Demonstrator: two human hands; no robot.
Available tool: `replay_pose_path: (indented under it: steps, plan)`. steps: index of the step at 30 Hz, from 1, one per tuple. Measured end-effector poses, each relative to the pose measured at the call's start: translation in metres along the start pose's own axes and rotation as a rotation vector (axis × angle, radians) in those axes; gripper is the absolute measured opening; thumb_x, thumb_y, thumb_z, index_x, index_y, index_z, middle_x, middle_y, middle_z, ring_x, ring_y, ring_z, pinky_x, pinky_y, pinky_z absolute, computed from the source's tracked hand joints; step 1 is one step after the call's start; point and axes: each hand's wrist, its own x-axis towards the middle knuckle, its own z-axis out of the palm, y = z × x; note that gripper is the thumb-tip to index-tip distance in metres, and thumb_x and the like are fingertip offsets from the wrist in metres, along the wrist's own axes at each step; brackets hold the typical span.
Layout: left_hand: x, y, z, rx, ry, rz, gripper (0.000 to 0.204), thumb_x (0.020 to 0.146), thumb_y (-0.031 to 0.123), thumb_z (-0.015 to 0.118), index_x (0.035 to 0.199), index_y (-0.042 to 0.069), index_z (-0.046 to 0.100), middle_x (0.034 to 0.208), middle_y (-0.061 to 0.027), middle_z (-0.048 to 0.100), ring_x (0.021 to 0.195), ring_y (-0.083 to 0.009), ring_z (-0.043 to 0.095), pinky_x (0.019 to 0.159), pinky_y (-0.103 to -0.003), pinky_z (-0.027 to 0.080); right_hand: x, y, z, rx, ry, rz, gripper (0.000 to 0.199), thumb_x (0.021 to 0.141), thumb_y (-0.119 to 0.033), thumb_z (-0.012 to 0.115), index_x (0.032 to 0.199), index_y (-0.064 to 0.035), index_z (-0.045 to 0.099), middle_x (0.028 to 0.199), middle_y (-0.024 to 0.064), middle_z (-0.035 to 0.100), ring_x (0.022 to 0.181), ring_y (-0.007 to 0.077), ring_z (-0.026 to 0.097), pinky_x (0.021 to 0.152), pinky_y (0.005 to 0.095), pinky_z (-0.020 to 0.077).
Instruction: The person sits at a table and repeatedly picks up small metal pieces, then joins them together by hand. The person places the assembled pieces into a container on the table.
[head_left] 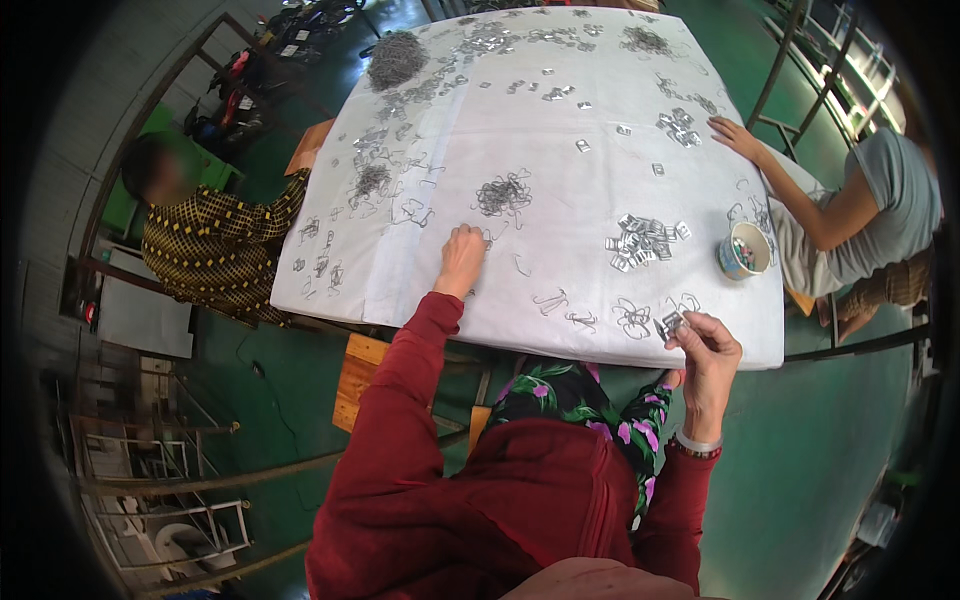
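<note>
Metal pieces [672, 322] in the grasping grip of the right hand [712, 352], pinched between thumb and fingers at the near edge of the white-covered worktop [590, 200]. Look silvery, flat and shiny; too small for finer detail. Just beside, bent wires [631, 318]. Farther up, a loose heap of flat silvery pieces [645, 242], then a round cup [742, 252], bluish-sided, holding small bits, some coloured. Near a dark wire tangle [503, 194], the left hand [463, 260], fingers bent downward; cannot tell whether grasping or released.
</note>
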Motion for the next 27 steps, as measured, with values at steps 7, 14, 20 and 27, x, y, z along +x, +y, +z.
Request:
replay_pose_path:
  steps: [7,14,20,27]
  plan:
    - [0.0,0.001,0.013,0.051,0.05,0.024,0.009,0.079,0.006,0.055,0.077,-0.001,0.06,0.086,-0.0188,0.058,0.087,-0.0357,0.057,0.072,-0.046,0.049,-0.021,-0.005,-0.009,-0.048,0.024,-0.032,0.016,0.076,0.01,0.064,0.092,0.0084,0.064,0.082,0.0126,0.063,0.064,0.0194,0.062,0.061,0.0267,0.0514]
    - [-0.007,0.005,0.007,-0.152,-0.01,-0.012,0.014,0.08,0.008,0.055,0.08,-0.005,0.06,0.087,-0.022,0.058,0.09,-0.0376,0.055,0.076,-0.047,0.047,-0.041,-0.013,-0.012,0.024,-0.007,-0.043,0.013,0.076,0.012,0.063,0.088,0.0086,0.064,0.08,0.0123,0.062,0.064,0.018,0.061,0.058,0.0268,0.0535]
    - [-0.005,0.008,0.014,-0.103,0.03,-0.042,0.014,0.081,0.008,0.054,0.085,-0.005,0.057,0.086,-0.022,0.058,0.088,-0.0389,0.056,0.076,-0.047,0.046,-0.049,-0.013,-0.021,0.021,0.006,-0.021,0.014,0.075,0.013,0.063,0.088,0.0086,0.064,0.08,0.0128,0.063,0.065,0.0179,0.062,0.058,0.0274,0.0551]
    - [0.038,0.008,0.004,-0.407,0.249,-0.108,0.012,0.083,0.004,0.052,0.093,-0.004,0.052,0.082,-0.0221,0.06,0.08,-0.0383,0.059,0.07,-0.044,0.047,-0.058,-0.016,-0.027,0.019,0.042,-0.04,0.013,0.075,0.012,0.064,0.088,0.0085,0.064,0.08,0.0128,0.063,0.064,0.0182,0.062,0.058,0.028,0.0549]
